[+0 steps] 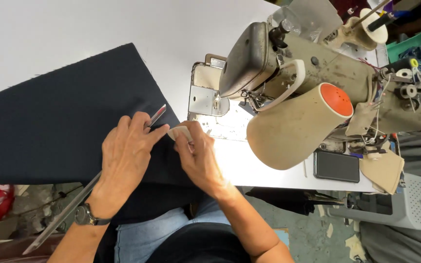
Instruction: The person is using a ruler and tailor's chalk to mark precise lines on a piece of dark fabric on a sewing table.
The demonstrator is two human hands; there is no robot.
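Left hand (126,148): laid palm-down on dark navy fabric (59,126), fingers together and extended, pressing a long metal ruler (93,180) flat against the cloth. Ruler running diagonally, upper tip visible past the fingertips, lower end projecting beyond the table edge toward the bottom left. Black wristwatch (86,215) on the left wrist.

Right hand (198,156): fingers curled, pinching a small pale piece of tailor's chalk (180,132) between thumb and fingertips. Chalk held at the fabric's right edge, touching or just above the cloth; contact not resolvable. Chalk just beside the left index fingertip and near the ruler's upper end.

Fabric: spread across the left part of the white table (123,24), right corner reaching near the sewing machine's needle plate, near edge hanging off the table over the lap.

Surroundings: worn beige industrial sewing machine (317,83) on the right of the table, handwheel with orange face toward the camera. Work area under the machine head brightly lit. Small black rectangular object (336,166) on the table below the machine. Blue jeans (147,234) visible at bottom centre. Grey perforated plastic stool (415,204) at far right.
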